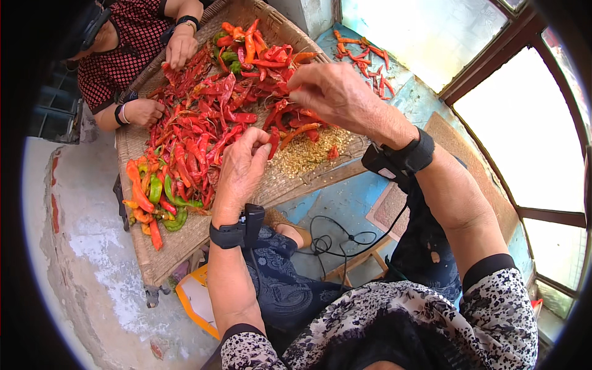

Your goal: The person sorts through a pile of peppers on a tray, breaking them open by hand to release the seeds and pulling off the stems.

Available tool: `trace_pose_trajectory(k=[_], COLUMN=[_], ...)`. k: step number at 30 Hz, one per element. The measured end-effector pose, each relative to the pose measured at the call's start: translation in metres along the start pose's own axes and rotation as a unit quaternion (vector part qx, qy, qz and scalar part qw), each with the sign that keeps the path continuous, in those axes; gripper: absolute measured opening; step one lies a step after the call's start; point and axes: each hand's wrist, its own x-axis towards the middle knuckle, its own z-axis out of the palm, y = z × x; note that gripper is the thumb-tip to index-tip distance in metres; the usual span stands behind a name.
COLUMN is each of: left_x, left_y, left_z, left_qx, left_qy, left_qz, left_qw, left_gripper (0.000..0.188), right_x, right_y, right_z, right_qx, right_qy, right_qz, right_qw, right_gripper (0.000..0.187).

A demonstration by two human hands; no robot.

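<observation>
My left hand (239, 172) is closed in a pinch, with a short piece of red chili pepper (274, 143) at its thumb and fingertips. Higher and to the right, my right hand (342, 95) hovers over the tray with thumb and fingers drawn together; whatever is between them is hidden. Beneath both hands lies a heap of wrinkled red chili peppers (203, 126) on a wide woven tray (163, 259). Loose pale yellow seeds (305, 157) are spread on the tray just below my right hand, a few orange-red peppers beside them.
Across the tray at upper left, a co-worker's hands (145, 111) touch the heap. Green and orange peppers (176, 219) lie at the left corner. More red peppers (370, 58) rest on a blue surface near the windows (524, 123). A black cable (333, 237) coils below the tray.
</observation>
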Motion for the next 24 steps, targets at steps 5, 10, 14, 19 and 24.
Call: trace_pose_trajectory(k=[5,10,14,19,24], left_x=[0.003,0.004,0.003,0.004,0.006], left_y=[0.003,-0.001,-0.019,-0.038,-0.037], left_z=[0.001,-0.002,-0.026,-0.018,-0.012], left_qx=[-0.278,-0.308,0.143,0.333,0.372], left_qy=[0.002,0.073,0.251,0.169,0.042], left_qz=[-0.043,-0.040,0.049,0.107,0.053], left_qw=[0.960,0.948,0.956,0.922,0.926], left_gripper=[0.011,0.016,0.017,0.031,0.045], right_x=[-0.009,-0.004,0.011,0.006,-0.001], right_y=[-0.007,-0.003,-0.007,0.026,0.026], right_z=[0.040,0.048,0.007,-0.008,0.002], right_qx=[0.120,0.172,-0.007,-0.267,-0.261], right_qy=[-0.111,-0.077,0.020,0.026,-0.002], right_qz=[0.010,0.059,0.046,0.059,-0.008], right_qw=[0.986,0.980,0.999,0.962,0.965], right_gripper=[0.034,0.019,0.012,0.013,0.017])
